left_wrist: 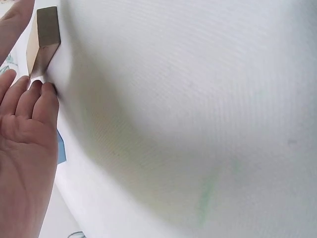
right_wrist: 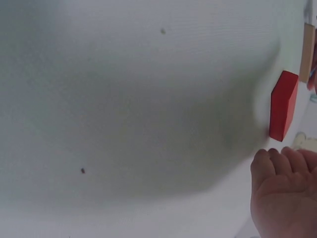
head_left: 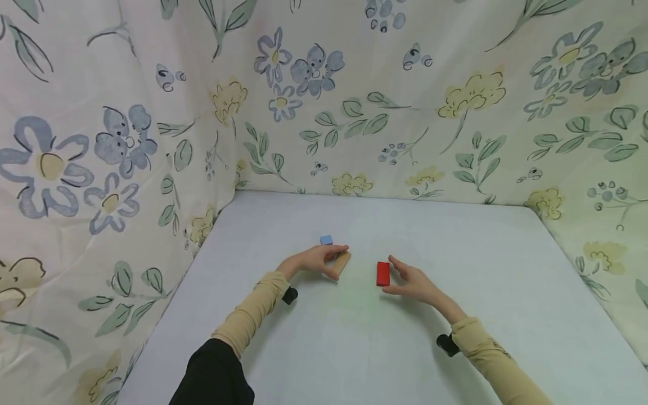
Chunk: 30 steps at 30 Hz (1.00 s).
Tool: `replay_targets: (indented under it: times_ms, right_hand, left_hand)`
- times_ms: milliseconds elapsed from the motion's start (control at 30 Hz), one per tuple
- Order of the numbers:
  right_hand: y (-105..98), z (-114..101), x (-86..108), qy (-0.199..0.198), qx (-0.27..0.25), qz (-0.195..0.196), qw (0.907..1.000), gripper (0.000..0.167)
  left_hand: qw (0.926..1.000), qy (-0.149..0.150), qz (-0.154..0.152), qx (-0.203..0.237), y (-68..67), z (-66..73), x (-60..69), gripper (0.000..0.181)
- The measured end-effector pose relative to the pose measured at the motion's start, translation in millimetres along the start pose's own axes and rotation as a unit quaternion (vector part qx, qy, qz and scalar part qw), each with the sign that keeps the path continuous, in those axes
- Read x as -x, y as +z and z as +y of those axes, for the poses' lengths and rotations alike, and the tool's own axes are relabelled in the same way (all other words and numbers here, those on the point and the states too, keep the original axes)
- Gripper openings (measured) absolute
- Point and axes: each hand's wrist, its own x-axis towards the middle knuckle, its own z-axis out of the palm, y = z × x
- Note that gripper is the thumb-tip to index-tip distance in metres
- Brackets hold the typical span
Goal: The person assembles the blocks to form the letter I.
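A plain wooden block lies slantwise on the white table, left of the middle. My left hand reaches around it, with the thumb near its close end and the fingers near its far end; whether they touch it I cannot tell. Behind that hand is a small blue block, partly hidden in the left wrist view. To the right, a red block lies lengthwise away from me. My right hand is beside it, thumb and fingers spread around its ends, with a small gap showing in the right wrist view.
A white cloth covers the table. Flower-patterned curtains hang along its back and sides. A small dark camera is strapped at each wrist.
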Motion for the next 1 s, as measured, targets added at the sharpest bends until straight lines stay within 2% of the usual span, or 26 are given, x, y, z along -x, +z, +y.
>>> replay_targets:
  times_ms: [533, 700, 1000]
  right_hand:
    - [9.0, 9.1, -9.2, -0.016, -0.011, 0.02, 0.9996, 0.085]
    - [10.0, 11.8, -8.8, -0.03, 0.003, 0.034, 0.999, 0.08]
    - [11.9, 8.9, -8.0, -0.034, 0.019, 0.058, 0.9975, 0.073]
  left_hand:
    - [0.9995, -0.025, -0.011, -0.018, -4.6, -1.9, 0.5, 0.09]
    - [0.9994, -0.029, -0.012, -0.013, -4.9, 1.1, 1.7, 0.086]
    - [0.9994, -0.033, 0.003, -0.009, -2.4, -2.3, 2.0, 0.085]
